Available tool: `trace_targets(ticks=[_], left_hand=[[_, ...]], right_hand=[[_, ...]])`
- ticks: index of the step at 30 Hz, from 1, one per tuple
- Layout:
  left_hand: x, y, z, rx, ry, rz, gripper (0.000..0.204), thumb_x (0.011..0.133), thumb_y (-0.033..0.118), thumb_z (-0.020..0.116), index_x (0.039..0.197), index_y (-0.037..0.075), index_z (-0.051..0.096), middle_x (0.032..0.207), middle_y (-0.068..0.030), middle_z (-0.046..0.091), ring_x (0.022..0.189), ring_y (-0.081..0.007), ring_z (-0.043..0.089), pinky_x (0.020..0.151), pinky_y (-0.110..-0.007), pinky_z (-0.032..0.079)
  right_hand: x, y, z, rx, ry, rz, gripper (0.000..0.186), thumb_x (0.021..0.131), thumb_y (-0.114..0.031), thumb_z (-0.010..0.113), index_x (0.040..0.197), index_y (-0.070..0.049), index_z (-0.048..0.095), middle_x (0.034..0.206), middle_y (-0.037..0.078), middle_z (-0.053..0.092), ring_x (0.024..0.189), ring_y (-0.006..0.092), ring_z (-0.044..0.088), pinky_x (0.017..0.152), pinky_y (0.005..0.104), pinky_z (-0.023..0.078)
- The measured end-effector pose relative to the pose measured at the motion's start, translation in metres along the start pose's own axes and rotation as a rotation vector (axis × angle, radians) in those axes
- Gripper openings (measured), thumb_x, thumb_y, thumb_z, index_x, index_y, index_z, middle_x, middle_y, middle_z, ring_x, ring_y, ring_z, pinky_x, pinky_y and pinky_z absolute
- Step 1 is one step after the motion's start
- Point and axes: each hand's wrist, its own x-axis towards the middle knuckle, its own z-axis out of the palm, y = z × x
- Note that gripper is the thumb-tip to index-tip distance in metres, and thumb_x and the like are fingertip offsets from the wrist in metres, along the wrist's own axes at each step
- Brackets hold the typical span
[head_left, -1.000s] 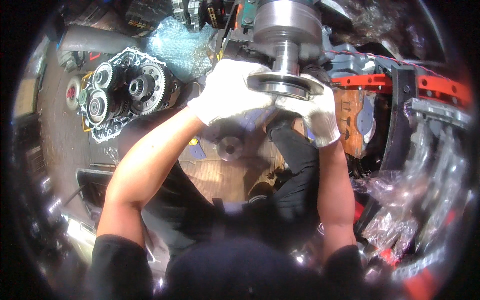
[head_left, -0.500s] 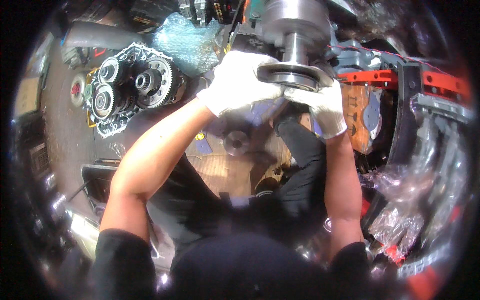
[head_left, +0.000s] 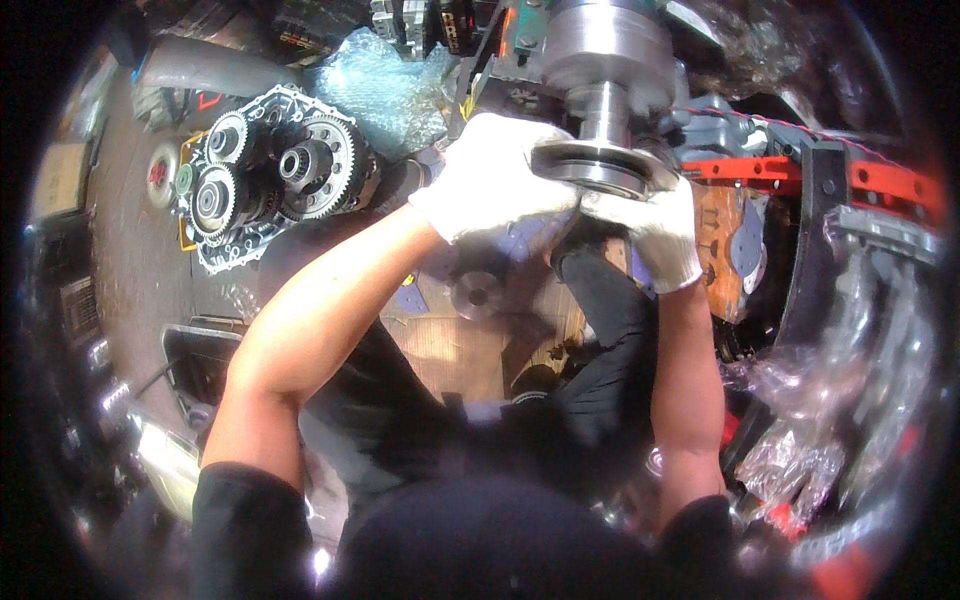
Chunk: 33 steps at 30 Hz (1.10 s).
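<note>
A round, shiny metal disc with a thick ring under it (head_left: 592,172) is at the top right of centre. Directly above it a bright steel shaft (head_left: 604,115) comes down from a wide steel cylinder (head_left: 608,55). My left hand (head_left: 495,182), in a white glove, is closed round the disc's left edge. From the right, my white-gloved right hand (head_left: 655,225) grips the other edge, its thumb pressed to the lower front. The thumbs nearly meet below the ring. Most of my fingers are hidden behind the disc, and whether shaft and disc are joined cannot be made out.
A gear housing with several toothed gears (head_left: 275,175) stands at the left, beside bubble wrap (head_left: 385,85). Below my hands, a round steel piece (head_left: 476,295) lies near cardboard (head_left: 450,350). Right are a red beam (head_left: 740,172), an orange-brown block (head_left: 720,250) and clear plastic wrap (head_left: 800,450).
The whole view has shifted slightly, so my hands, the disc and the shaft appear a little farther right and lower. Both hands keep their grip on the disc.
</note>
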Motion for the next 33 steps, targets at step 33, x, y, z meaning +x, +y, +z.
trace_targets(ticks=[33], left_hand=[[0.0021, -0.0042, 0.0026, 0.020, 0.029, 0.026, 0.054, 0.076, 0.042, 0.083, 0.118, 0.009, 0.080, 0.103, -0.0176, 0.079, 0.093, -0.0333, 0.077, 0.087, -0.040, 0.060]], right_hand=[[0.0043, 0.0032, -0.0034, -0.060, 0.020, -0.001, 0.061, 0.074, -0.004, 0.096, 0.128, 0.007, 0.070, 0.120, 0.014, 0.075, 0.107, 0.0196, 0.072, 0.097, 0.0344, 0.062]])
